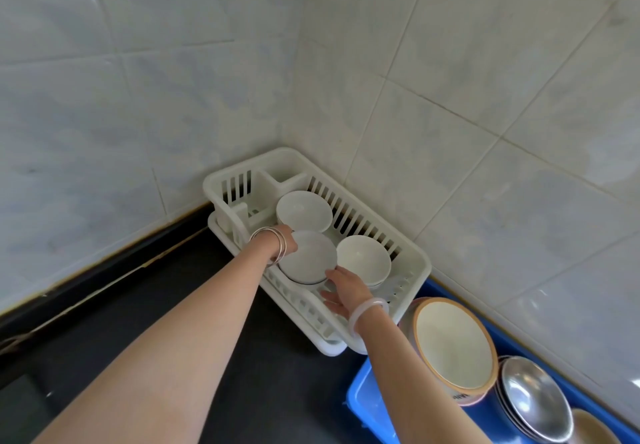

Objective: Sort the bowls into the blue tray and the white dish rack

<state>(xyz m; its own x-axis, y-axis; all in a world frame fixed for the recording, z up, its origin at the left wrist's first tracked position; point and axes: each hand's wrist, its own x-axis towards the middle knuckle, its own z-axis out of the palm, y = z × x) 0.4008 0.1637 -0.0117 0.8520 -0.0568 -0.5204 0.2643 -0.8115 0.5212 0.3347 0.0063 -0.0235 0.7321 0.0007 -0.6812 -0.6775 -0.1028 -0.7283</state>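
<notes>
White dish rack (415,263): in tiled corner, long axis along right wall. Blue tray (367,398): just beside its near-right end. White bowl (308,260): in rack's near part, mouth up. Left hand (285,241) clamped on far-left rim. Right hand (346,287): thumb on near rim, fingers spread beneath.

dish rack (412,256) white | bowls (304,211) white | tray (363,395) blue | metal bowl (533,398) silver | counter (294,374) black
</notes>
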